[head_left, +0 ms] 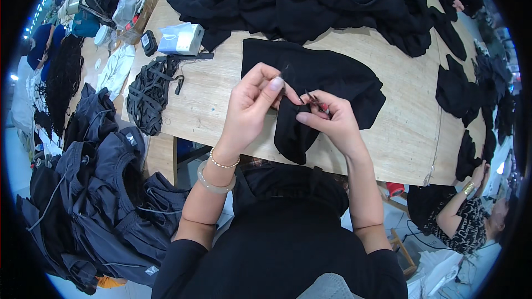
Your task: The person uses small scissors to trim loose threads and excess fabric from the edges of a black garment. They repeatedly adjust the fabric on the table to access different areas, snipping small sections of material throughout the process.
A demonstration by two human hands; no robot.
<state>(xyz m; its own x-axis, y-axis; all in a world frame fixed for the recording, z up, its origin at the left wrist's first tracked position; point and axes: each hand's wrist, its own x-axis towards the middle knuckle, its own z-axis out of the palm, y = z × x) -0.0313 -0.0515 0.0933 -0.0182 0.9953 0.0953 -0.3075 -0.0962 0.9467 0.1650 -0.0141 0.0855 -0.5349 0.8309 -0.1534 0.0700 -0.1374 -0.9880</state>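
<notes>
A black cloth piece (338,72) lies on the wooden table in front of me, its near part folded up toward my hands. My left hand (249,102) is closed in a pinch at the cloth's edge, thumb against fingers. A small wisp, perhaps thread, shows at its fingertips, too fine to make out. In my right hand (335,122) sits a small pair of thread snips (318,104), dark with a red part, partly hidden by the fingers. The right thumb also presses on the folded black flap (293,133). Both hands nearly meet at the fold.
Black fabric (299,0) is heaped along the table's far side. To the left lie a tangle of dark straps (149,97), a tissue pack (182,39) and dark garments (111,182). More black pieces (460,91) lie right, where another person (465,216) sits.
</notes>
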